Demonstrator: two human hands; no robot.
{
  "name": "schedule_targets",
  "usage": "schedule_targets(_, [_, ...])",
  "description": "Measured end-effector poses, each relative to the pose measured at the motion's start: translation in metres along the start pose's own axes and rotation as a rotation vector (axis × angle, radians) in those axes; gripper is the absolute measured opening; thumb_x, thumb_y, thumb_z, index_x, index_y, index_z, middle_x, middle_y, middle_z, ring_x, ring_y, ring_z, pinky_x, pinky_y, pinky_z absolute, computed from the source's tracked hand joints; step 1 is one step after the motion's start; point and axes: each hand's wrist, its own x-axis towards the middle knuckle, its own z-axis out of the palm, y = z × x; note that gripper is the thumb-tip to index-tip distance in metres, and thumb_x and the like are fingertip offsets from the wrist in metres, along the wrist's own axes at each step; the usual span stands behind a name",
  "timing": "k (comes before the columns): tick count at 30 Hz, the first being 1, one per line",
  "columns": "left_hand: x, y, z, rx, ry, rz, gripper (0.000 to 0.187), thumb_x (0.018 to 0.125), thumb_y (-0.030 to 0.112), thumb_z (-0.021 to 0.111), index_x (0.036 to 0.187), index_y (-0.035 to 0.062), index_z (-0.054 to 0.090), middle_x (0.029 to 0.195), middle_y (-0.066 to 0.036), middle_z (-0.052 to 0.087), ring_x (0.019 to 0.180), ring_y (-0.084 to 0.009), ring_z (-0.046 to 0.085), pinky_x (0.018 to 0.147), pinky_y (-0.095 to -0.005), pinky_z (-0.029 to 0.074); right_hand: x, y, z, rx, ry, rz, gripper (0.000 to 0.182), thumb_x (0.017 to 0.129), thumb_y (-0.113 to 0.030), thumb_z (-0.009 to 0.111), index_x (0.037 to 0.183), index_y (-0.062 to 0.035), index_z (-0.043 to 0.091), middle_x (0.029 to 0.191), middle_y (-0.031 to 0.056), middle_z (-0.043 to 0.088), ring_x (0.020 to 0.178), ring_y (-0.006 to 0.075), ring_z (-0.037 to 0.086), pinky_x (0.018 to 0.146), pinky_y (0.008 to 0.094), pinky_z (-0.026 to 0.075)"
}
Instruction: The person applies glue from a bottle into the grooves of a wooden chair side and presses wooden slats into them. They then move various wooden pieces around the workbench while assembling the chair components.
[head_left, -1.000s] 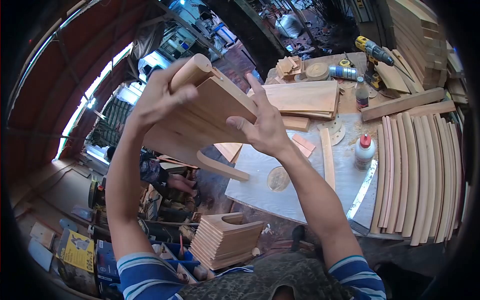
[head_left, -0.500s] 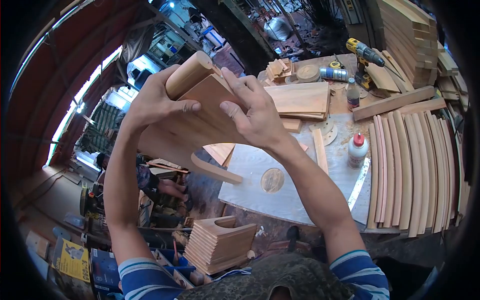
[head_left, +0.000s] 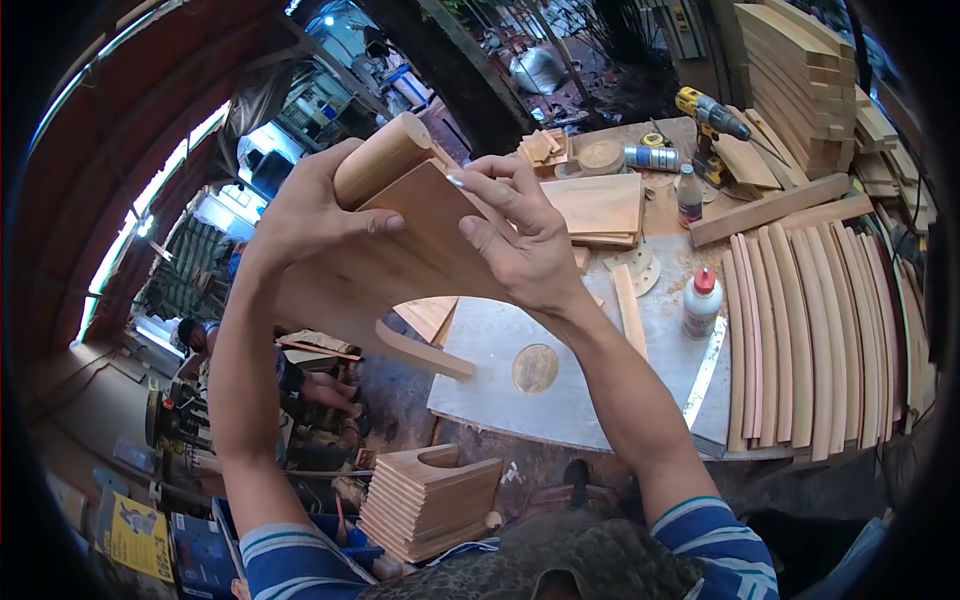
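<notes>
I hold up a wide wooden panel (head_left: pixel 415 225) with a curved cutout in its lower side. Against its upper edge lies a thick round wooden piece (head_left: pixel 385 158) with a flat end. My left hand (head_left: pixel 310 205) wraps round this round piece, its thumb pressed on the panel's face. At the panel's right edge is my right hand (head_left: pixel 525 235): the thumb lies on the face and the bent fingers reach over the edge. A pale spot shows at one fingertip, too small to name. Part of the panel is hidden behind my hands.
The worktable (head_left: pixel 590 400) carries a glue bottle (head_left: pixel 702 305), a metal ruler (head_left: pixel 706 370), a drill (head_left: pixel 710 125), a small bottle (head_left: pixel 689 195) and curved slats (head_left: pixel 810 335). Cut boards (head_left: pixel 425 500) are stacked below. A person (head_left: pixel 310 385) sits at the left.
My right hand has shifted slightly right and down along the panel's edge, its fingers now more lifted and bent. My left hand keeps its grip. The view has turned slightly.
</notes>
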Motion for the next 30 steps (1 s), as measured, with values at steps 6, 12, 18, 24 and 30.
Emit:
schedule_targets(6, [-0.012,0.001,0.005,0.031,0.078,0.137,0.074,0.071,0.039,0.095,0.126,0.0016,0.065,0.103,-0.008,0.072,0.096,-0.0162,0.067,0.086,-0.0342,0.054,-0.059,-0.019,-0.021,-0.223,0.137,0.184,0.070,0.087,-0.001,0.070,0.152,-0.0063,0.046,0.123,0.0145,0.057,0.115,0.0250,0.058,0.100,0.0360,0.049])
schedule_targets(12, [-0.003,-0.011,0.016,0.056,0.114,0.150,0.064,0.080,0.018,0.086,0.135,0.0004,0.059,0.116,-0.011,0.069,0.106,-0.0191,0.067,0.091,-0.0332,0.055,-0.198,-0.033,-0.040,-0.466,0.303,0.527,0.062,0.086,-0.003,0.070,0.145,-0.0026,0.049,0.117,0.0139,0.061,0.092,0.0226,0.064,0.086,0.0368,0.053])
schedule_targets(18, [0.025,-0.117,-0.016,0.329,0.256,0.055,0.071,0.090,0.031,0.078,0.152,0.0134,0.050,0.137,-0.012,0.066,0.123,-0.0286,0.066,0.104,-0.0402,0.054,-0.271,-0.109,-0.081,-0.670,0.468,0.612,0.050,0.088,0.003,0.066,0.136,0.0000,0.052,0.107,0.0124,0.063,0.078,0.0159,0.064,0.074,0.0323,0.053])
schedule_targets(24, [0.031,-0.082,-0.003,0.389,0.273,0.218,0.087,0.078,0.052,0.082,0.148,0.0086,0.053,0.134,-0.017,0.066,0.120,-0.0327,0.065,0.102,-0.0436,0.052,-0.360,-0.170,-0.117,-1.240,0.889,0.292,0.040,0.090,0.008,0.062,0.129,0.0033,0.053,0.101,0.0073,0.062,0.077,0.0096,0.060,0.070,0.0273,0.051])
schedule_targets(30, [0.009,-0.035,0.003,0.387,0.352,0.334,0.101,0.070,0.067,0.086,0.143,0.0044,0.056,0.128,-0.019,0.067,0.115,-0.0351,0.064,0.099,-0.0456,0.050,-0.491,-0.174,-0.160,-1.702,0.964,1.118,0.063,0.085,-0.004,0.062,0.146,-0.0050,0.047,0.114,0.0162,0.060,0.096,0.0320,0.065,0.087,0.0418,0.054])
